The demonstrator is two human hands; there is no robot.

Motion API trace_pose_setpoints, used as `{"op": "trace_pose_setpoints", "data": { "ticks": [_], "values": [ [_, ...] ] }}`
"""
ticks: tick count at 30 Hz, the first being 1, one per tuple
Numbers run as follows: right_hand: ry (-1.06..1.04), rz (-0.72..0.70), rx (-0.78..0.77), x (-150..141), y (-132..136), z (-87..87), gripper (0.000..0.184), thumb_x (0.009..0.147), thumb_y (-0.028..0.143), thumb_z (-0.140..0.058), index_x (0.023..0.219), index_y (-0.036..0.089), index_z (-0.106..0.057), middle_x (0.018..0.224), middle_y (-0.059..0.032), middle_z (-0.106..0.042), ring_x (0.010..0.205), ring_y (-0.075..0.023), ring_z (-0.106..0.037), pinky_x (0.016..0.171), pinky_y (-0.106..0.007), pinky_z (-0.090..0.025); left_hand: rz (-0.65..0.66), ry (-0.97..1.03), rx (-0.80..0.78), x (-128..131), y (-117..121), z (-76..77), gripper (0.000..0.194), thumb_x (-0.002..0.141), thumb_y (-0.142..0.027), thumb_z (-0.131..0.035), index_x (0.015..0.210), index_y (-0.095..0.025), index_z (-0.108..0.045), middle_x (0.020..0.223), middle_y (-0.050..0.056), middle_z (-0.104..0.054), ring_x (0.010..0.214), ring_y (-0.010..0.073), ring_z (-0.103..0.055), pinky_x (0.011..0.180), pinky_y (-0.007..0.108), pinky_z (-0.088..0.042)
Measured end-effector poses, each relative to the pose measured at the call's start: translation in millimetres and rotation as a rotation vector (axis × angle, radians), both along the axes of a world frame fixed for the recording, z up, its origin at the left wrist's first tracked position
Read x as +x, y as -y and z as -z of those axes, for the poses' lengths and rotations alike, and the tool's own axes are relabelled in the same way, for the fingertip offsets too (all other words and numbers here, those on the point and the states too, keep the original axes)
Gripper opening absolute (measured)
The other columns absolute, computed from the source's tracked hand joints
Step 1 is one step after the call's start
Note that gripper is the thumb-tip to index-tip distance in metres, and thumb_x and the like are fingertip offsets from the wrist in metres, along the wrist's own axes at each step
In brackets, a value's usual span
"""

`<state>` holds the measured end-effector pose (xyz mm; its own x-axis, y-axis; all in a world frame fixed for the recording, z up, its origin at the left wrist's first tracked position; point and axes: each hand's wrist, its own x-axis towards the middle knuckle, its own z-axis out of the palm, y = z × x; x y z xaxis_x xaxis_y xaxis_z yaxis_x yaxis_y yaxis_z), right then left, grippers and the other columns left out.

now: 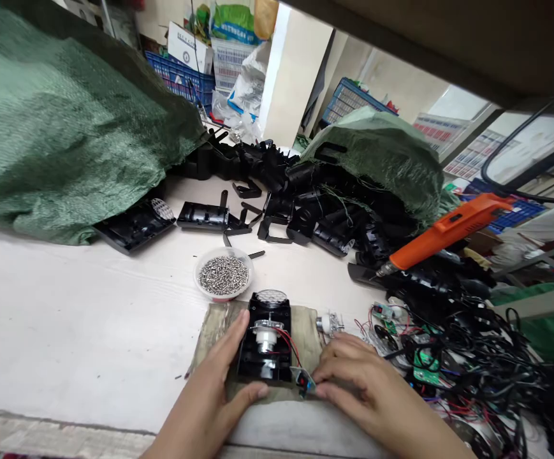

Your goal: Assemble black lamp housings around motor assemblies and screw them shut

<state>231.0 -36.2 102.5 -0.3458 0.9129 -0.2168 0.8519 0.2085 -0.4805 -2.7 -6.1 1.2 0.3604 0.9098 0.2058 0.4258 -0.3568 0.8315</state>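
A black plastic housing [263,357] lies on a worn cloth pad [309,338] near the table's front edge, with a small motor and red wires inside it. My left hand [219,382] cups the housing's left side and bottom corner, thumb along its lower edge. My right hand [357,376] is at the housing's lower right corner, fingers pinched on a small circuit board [303,381] with a blue part. A small white motor part [328,324] lies just above my right hand.
A plastic bowl of small screws [224,275] stands behind the housing. An orange electric screwdriver [449,233] hangs at right over a heap of black plastic parts [334,217]. Tangled wires and boards [449,363] fill the right. Green woven sacks [57,127] lie at left.
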Motion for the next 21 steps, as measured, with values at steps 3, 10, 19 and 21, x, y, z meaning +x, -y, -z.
{"op": "trace_pose_setpoints", "data": {
  "ticks": [3, 10, 19, 21],
  "values": [
    [0.0, -0.011, 0.063, -4.3, 6.7, 1.2, 0.008, 0.086, 0.016, -0.058, 0.084, 0.023, -0.062, 0.082, 0.0028, -0.063, 0.081, -0.0134, -0.06, 0.091, -0.035, -0.041, 0.005, -0.004, 0.03, 0.1, 0.2, 0.4, 0.075, 0.083, -0.026, -0.061, 0.145, -0.036, -0.021, 0.148, 0.006, -0.039, 0.132, 0.0256, -0.039, 0.102, 0.049, -0.038],
    [0.009, -0.024, 0.539, -34.3, 3.5, 14.7, 0.019, 0.089, 0.011, -0.043, 0.086, 0.021, -0.059, 0.075, -0.0018, -0.057, 0.071, -0.0168, -0.054, 0.062, -0.027, -0.043, -0.004, 0.028, 0.017, 4.5, 1.6, -2.0, 0.074, 0.081, -0.019, -0.062, 0.145, -0.032, -0.026, 0.145, 0.008, -0.043, 0.131, 0.0262, -0.042, 0.103, 0.049, -0.039],
    [0.23, -0.151, 0.55, -51.6, -9.3, 29.0, 0.019, 0.071, 0.002, -0.057, 0.077, 0.021, -0.058, 0.075, 0.0, -0.062, 0.067, -0.0186, -0.059, 0.053, -0.027, -0.043, 0.029, -0.042, 0.061, 7.0, 1.4, -1.0, 0.082, 0.079, -0.014, -0.062, 0.146, -0.033, -0.018, 0.146, 0.009, -0.042, 0.13, 0.0252, -0.043, 0.101, 0.044, -0.044],
    [0.278, -0.173, 0.553, -52.9, -10.9, 30.4, 0.024, 0.067, -0.001, -0.059, 0.08, 0.02, -0.06, 0.079, -0.0005, -0.066, 0.07, -0.019, -0.061, 0.052, -0.027, -0.044, 0.044, -0.068, 0.11, 5.6, 2.6, -1.8, 0.081, 0.08, -0.016, -0.063, 0.146, -0.032, -0.017, 0.146, 0.009, -0.042, 0.13, 0.025, -0.044, 0.099, 0.042, -0.046]
  ]
}}
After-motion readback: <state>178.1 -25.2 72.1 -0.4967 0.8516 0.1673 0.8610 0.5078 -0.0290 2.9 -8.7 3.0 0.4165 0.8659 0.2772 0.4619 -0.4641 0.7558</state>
